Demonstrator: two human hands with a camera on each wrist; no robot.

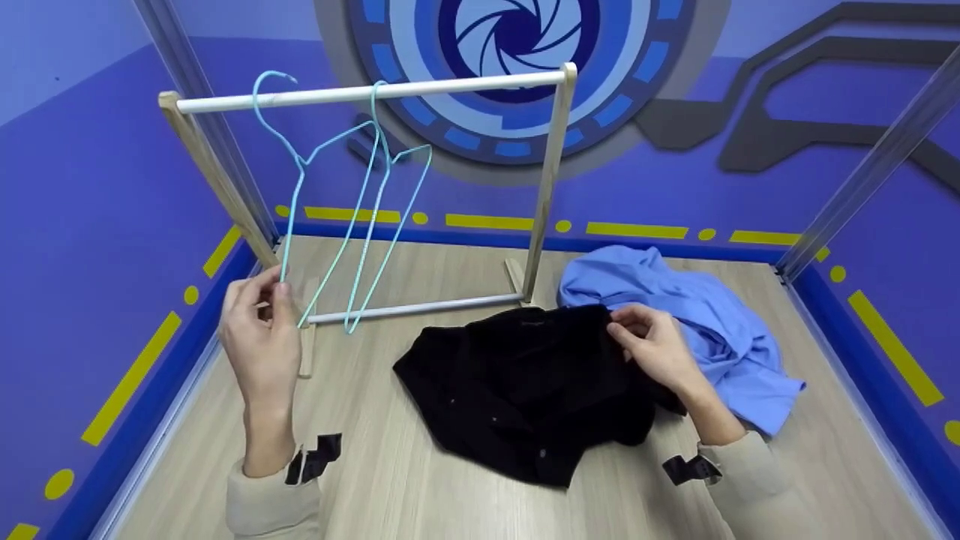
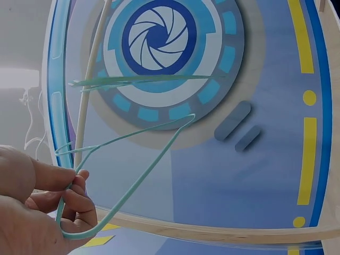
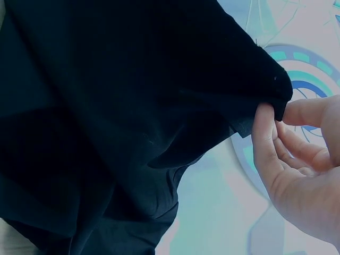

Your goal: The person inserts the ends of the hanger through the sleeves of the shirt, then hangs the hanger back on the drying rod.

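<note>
My left hand pinches the lower left corner of a light teal wire hanger; in the left wrist view the fingers curl round the hanger's wire. The hook of this hanger is up by the rack's top bar; whether it bears on the bar I cannot tell. A second teal hanger hangs from the bar just to the right. With thumb and fingers my right hand pinches the upper right edge of a black garment with small buttons. In the right wrist view, black cloth drapes from the fingertips.
A small clothes rack with a white top bar and wooden posts stands at the back left. Crumpled blue cloth lies behind and right of the black garment on the wood-look table. Blue-purple walls enclose the back and sides.
</note>
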